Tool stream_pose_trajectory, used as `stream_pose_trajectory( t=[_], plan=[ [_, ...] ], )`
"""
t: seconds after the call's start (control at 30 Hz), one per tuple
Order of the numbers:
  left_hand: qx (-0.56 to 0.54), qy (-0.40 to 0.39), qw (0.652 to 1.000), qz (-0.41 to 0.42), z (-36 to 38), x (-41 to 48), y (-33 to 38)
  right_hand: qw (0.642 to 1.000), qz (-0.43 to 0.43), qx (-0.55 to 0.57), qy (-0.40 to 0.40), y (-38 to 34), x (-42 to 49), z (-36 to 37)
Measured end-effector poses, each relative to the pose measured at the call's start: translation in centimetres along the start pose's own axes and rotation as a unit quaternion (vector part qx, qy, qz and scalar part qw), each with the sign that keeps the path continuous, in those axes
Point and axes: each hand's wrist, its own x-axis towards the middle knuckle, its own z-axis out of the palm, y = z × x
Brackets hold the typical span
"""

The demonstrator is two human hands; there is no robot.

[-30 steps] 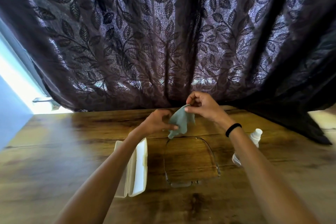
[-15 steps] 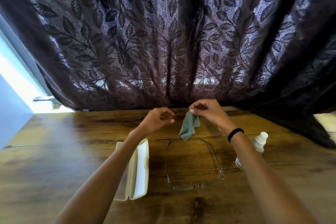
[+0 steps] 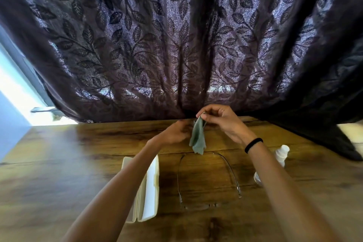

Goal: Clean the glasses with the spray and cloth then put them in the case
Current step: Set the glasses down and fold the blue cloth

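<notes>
Cloth of grey-green fabric [image 3: 197,139] hangs over the wooden bench's [image 3: 78,163] far edge, your right hand [image 3: 221,122] pinching its top. Your left hand [image 3: 174,132] is blurred beside it, so I cannot tell its grip.

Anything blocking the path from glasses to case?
Nothing lies on the table between the glasses and the open case beside them. Only the left forearm crosses over part of the case.

- Dark purple sheer curtain [image 3: 176,45] with a leaf pattern hung across the whole back, daylight glowing through the weave.
- Wooden table [image 3: 59,163], brown with dark grain, ran up to the curtain's hem.
- Bright window [image 3: 17,100] showed at left, with a metal handle [image 3: 42,109].
</notes>
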Motion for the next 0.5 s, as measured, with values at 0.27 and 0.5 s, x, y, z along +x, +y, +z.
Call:
stream_pose_trajectory(
  t=[0.27, 0.5],
  plan=[
    [-0.099, 0.126, 0.987, -0.017, -0.4, -0.1, 0.0, 0.997, 0.038, -0.037, 0.059, 1.0, -0.1, -0.4],
    [-0.081, 0.152, 0.985, 0.002, -0.5, 0.1, 0.8, 0.962, 0.037, -0.269, 0.025, 1.1, 0.7, 1.1]
  ],
)
